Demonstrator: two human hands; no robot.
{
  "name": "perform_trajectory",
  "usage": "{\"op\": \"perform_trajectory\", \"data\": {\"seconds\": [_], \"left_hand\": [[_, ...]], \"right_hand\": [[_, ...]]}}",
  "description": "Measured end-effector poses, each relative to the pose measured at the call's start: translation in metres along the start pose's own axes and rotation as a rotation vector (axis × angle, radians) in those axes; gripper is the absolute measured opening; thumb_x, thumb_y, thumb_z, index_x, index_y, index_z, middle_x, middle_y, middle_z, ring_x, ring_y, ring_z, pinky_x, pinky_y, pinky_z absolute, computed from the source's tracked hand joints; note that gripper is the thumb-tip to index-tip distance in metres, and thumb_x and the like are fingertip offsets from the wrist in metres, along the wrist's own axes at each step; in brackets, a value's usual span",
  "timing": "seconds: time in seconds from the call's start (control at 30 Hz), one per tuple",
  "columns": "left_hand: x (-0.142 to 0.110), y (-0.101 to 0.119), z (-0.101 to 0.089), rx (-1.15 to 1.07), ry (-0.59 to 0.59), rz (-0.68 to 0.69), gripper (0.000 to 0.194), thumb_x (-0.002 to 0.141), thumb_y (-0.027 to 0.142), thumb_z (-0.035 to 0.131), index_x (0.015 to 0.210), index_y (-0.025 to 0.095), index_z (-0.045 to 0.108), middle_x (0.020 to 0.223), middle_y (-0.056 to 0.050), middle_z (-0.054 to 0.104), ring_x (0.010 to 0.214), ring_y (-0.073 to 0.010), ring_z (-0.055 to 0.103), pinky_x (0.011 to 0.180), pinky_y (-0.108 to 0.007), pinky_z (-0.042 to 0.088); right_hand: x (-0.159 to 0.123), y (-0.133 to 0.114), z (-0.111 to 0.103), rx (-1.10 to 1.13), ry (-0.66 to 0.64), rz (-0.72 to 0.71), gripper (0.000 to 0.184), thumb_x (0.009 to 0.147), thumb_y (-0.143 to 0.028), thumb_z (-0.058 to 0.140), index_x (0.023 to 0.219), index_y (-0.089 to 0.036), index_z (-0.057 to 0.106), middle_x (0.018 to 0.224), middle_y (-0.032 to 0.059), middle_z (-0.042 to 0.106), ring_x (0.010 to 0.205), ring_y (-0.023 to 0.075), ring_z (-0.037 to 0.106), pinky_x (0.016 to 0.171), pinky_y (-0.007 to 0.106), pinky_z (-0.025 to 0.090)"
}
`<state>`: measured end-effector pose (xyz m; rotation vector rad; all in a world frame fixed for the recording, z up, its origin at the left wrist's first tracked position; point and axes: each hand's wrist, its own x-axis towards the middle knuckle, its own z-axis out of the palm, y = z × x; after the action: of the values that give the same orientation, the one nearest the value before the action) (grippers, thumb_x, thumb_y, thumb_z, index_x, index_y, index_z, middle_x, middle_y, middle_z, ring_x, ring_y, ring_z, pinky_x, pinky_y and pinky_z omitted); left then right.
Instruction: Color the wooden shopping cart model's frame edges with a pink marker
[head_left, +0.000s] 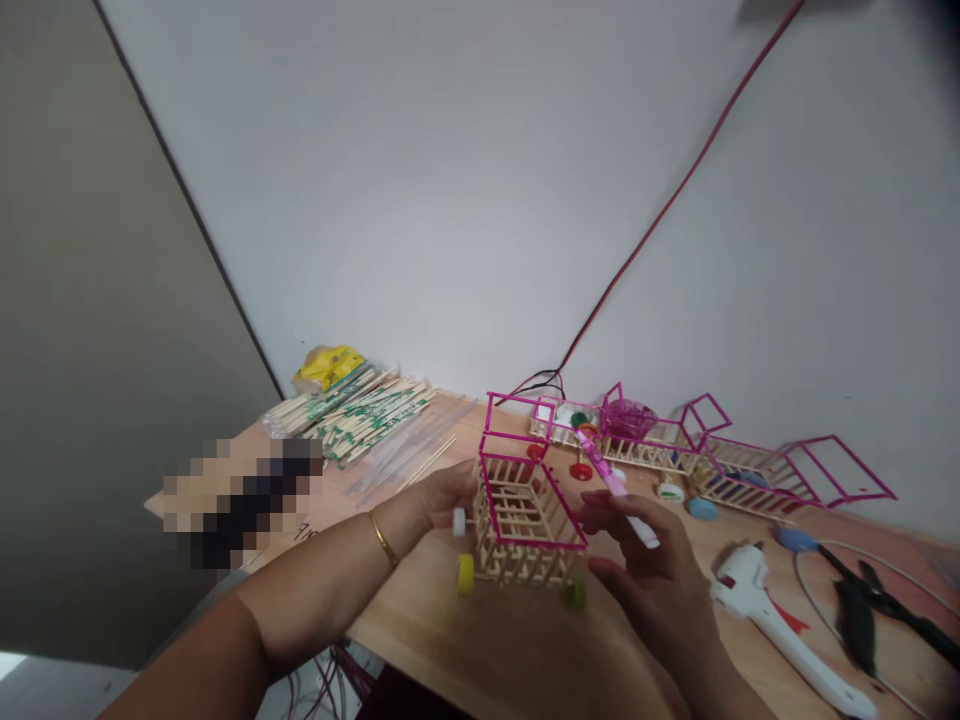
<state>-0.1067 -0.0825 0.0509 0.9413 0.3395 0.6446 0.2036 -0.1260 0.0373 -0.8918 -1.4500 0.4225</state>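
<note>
A small cart point(523, 522) built of pale wooden sticks with a pink frame on top stands on the wooden table point(480, 640). It has bottle-cap wheels, one yellow point(466, 574), one white point(458, 521) and one green point(574, 595). My left hand point(442, 497), with a gold bangle on the wrist, grips the cart's left side. My right hand point(645, 560) is closed round a pink and white marker point(616, 487) whose tip points to the cart's top right corner.
A pile of wrapped chopsticks point(360, 412) and a yellow packet point(328, 367) lie at the back left. More pink-framed stick carts point(720, 462) line the back right. A white glue gun point(780, 625), black pliers point(862, 610), loose caps point(702, 508) and red and black wires point(600, 300) are near.
</note>
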Motion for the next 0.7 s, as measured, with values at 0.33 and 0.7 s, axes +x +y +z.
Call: {"op": "perform_trajectory", "data": {"seconds": [0.33, 0.7], "left_hand": [[0.075, -0.006, -0.013, 0.1, -0.019, 0.09, 0.052, 0.069, 0.039, 0.083, 0.113, 0.016, 0.07, 0.105, -0.012, 0.075, 0.102, -0.0281, 0.068, 0.094, -0.038, 0.05], [0.139, -0.027, -0.041, 0.14, 0.147, 0.167, 0.055, 0.054, 0.023, 0.094, 0.103, 0.015, 0.072, 0.103, -0.01, 0.076, 0.093, -0.0199, 0.07, 0.093, -0.034, 0.048]], "right_hand": [[-0.001, -0.002, 0.0, 0.048, -0.072, 0.039, 0.05, 0.08, -0.023, 0.076, 0.122, -0.032, 0.05, 0.126, 0.0092, 0.064, 0.094, 0.0178, 0.074, 0.082, 0.038, 0.063], [-0.003, 0.016, -0.009, -0.181, -0.024, 0.067, 0.054, 0.075, -0.027, 0.08, 0.121, -0.029, 0.051, 0.123, 0.0087, 0.063, 0.093, 0.0182, 0.074, 0.086, 0.039, 0.062]]}}
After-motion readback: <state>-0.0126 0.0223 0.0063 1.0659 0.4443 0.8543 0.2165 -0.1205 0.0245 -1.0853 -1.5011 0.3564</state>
